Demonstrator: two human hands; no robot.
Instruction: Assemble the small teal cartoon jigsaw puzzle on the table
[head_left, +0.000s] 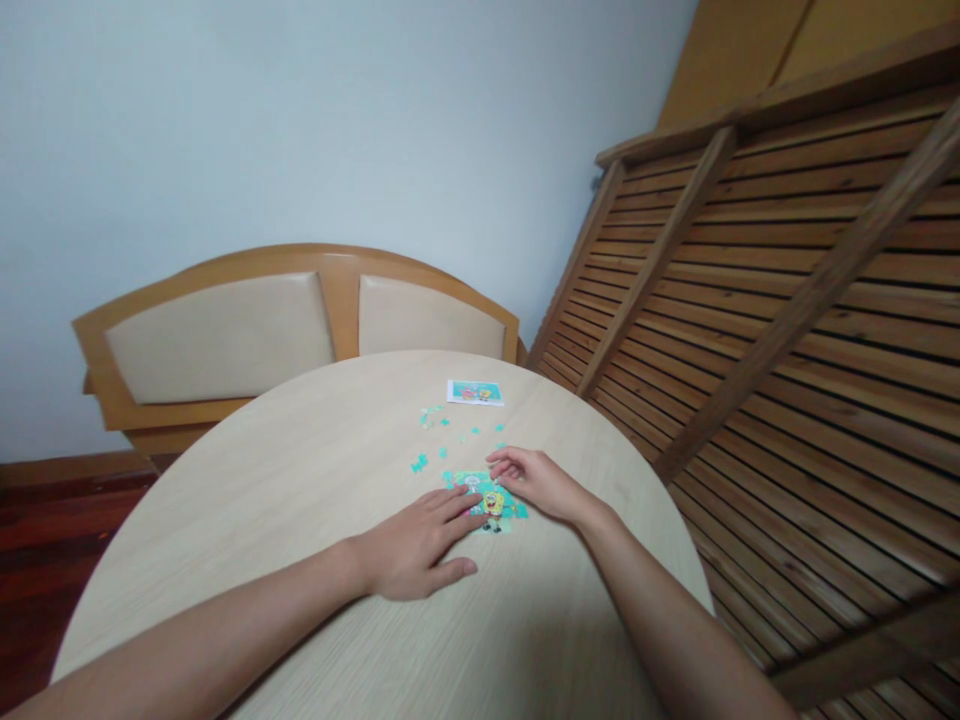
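Observation:
A partly assembled jigsaw puzzle (493,508) in turquoise, with a yellow cartoon figure, lies flat on the table. My left hand (420,540) is spread flat, its fingertips resting over the puzzle's left part and hiding some of it. At the puzzle's upper right edge is my right hand (529,480), fingers curled and thumb drawn in as in a pinch. Whatever is between those fingertips is too small to make out. Loose puzzle pieces (419,463) lie just beyond, to the upper left of the puzzle.
A picture card (475,393) with the cartoon design lies toward the table's far side. Several more small turquoise pieces (445,422) are scattered before it. The round wooden table (300,470) meets a padded headboard (225,340); a slatted wooden panel (750,330) leans along the right.

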